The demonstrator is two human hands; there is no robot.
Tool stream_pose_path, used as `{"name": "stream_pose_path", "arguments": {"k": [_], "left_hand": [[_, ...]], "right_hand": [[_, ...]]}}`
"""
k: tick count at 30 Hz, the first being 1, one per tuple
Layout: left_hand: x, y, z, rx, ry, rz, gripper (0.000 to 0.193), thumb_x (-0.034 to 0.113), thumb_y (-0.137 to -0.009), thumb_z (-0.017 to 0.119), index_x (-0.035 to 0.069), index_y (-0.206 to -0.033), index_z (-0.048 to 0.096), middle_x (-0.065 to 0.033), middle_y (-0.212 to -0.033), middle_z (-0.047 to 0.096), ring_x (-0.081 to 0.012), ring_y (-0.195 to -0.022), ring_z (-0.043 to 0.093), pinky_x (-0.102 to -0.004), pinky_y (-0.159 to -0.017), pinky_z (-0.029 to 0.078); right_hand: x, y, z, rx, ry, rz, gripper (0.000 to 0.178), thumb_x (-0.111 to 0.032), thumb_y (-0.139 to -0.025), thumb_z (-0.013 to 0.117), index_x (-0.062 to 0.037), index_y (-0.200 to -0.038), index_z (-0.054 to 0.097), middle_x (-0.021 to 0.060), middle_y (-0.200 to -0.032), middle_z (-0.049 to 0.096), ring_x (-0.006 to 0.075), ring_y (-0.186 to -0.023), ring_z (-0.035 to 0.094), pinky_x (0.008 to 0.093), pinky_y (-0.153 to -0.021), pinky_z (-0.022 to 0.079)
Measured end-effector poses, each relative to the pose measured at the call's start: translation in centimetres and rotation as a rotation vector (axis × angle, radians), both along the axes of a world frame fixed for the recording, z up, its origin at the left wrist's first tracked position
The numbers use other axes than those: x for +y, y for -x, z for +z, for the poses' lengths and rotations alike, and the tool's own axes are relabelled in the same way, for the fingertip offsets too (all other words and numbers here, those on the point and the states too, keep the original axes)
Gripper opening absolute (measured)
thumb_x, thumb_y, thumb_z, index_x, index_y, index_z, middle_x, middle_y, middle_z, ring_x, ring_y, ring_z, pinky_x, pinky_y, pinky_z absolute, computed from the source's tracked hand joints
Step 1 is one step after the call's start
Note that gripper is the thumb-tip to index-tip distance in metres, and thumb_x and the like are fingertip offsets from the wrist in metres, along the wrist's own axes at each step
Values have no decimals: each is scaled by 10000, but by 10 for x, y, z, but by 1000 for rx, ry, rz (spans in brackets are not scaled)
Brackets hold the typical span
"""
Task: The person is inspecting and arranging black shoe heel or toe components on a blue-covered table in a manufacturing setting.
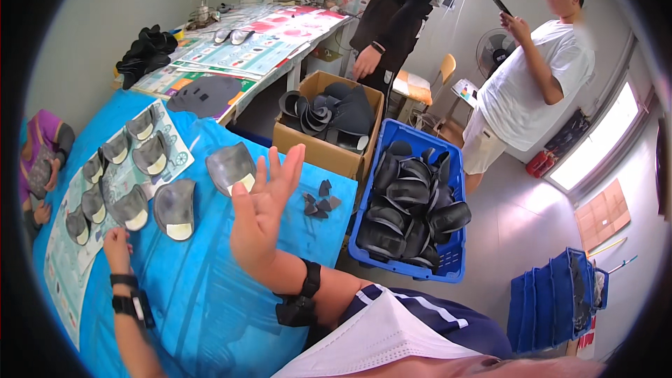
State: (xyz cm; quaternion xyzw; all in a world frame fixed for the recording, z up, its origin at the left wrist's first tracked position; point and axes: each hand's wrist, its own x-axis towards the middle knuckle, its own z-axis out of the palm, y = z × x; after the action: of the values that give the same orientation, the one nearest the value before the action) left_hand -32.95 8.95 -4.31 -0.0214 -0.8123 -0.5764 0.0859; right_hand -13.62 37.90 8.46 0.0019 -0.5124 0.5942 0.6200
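Fingers of L hand (117,247) bunched, grip unclear, beside dark curved pcs (130,208) on blue tabletop (199,273); layout looked mostly done. R hand (262,213) raised, fingers apart, empty. Carton (315,156) & crate (420,273) held more black pcs, prob. left to do; couldn't confirm.

Small production workshop. Indicators: worktable (203,287) at 9 o'clock bearing curved grey panels (174,204); cardboard carton (308,150) of dark parts (350,108) at 12 o'clock; loaded blue plastic crate (453,260) at 4 o'clock.
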Motion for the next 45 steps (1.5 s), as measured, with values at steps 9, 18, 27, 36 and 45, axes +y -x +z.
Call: {"name": "stream_pose_path", "arguments": {"k": [9,18,27,36,45], "left_hand": [[35,-153,29,-200,-36,-77,102,140,-846,507,68,-773,505,-12,-638,517,-42,-422,402,-170,-372,323],[6,-177,41,-137,-132,-65,122,186,-859,514,80,-801,526,4,-623,508,-41,-431,408,-175,-381,329],[-84,-43,12,130,-21,229,245,312,-906,424,102,-796,484,-3,-702,498,-65,-453,412,-196,-411,332],[-178,105,-35,222,496,483,506,84,-717,561,46,-1195,399,-210,-1098,512,-358,-944,532,-399,-840,410],[-157,77,-12,18,589,681,468,183,-751,524,20,-1180,435,-236,-1132,508,-361,-1044,496,-404,-869,392]], "right_hand": [[-6,-6,-15,61,-376,882,487,-28,-797,531,-40,-1257,371,124,-1128,456,246,-1083,443,377,-922,318],[-15,-13,1,-225,-844,1692,442,-202,-793,613,-93,-1205,495,87,-1077,558,210,-1041,511,338,-880,394],[-41,-15,-17,-516,153,1731,613,-192,-838,548,-64,-1351,239,74,-1372,292,193,-1271,268,399,-1058,181],[-37,-21,23,-825,-1645,1838,675,-196,-697,655,-77,-1294,363,71,-1302,381,236,-1305,199,503,-1046,76],[-61,-37,-19,-1035,46,1960,722,-242,-843,494,-33,-1381,60,145,-1437,92,280,-1319,127,421,-1054,161]]}}
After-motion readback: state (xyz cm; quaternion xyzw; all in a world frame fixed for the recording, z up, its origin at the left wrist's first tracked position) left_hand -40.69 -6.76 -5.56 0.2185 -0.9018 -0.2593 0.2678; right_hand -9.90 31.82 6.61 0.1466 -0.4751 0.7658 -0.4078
